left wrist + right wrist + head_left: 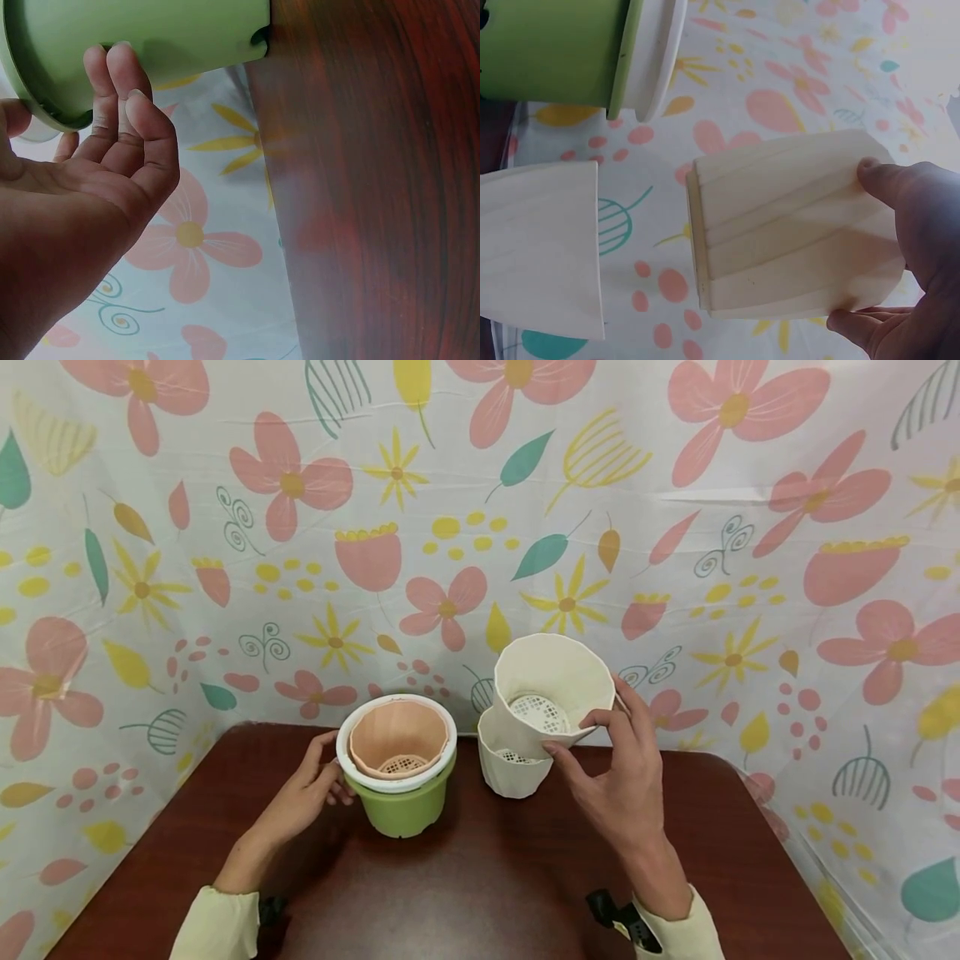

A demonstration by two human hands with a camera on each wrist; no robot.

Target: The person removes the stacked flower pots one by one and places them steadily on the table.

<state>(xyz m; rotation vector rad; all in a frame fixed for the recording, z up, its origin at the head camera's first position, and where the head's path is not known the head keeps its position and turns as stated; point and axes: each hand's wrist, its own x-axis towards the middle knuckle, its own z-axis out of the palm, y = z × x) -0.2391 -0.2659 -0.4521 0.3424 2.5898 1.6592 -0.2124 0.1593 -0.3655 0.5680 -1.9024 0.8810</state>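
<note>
My right hand [626,777] holds a cream flowerpot [551,681] by its rim, thumb on the outer wall, the pot tilted so its perforated bottom shows. Below it a smaller white flowerpot [513,772] stands upright on the table; the right wrist view shows a gap between the held pot [795,225] and the lower pot [536,251]. My left hand [303,793] grips the rim area of a nested stack at its left side, fingertips at the green wall. This stack has a green flowerpot [405,810] outside, a white pot [343,752] within it and a peach pot [401,735] innermost.
The dark reddish-brown wooden table [450,893] has its back edge against a white curtain [465,527] with pink, yellow and teal flowers. Both pot groups stand near that back edge. A dark strap [633,931] is around my right wrist.
</note>
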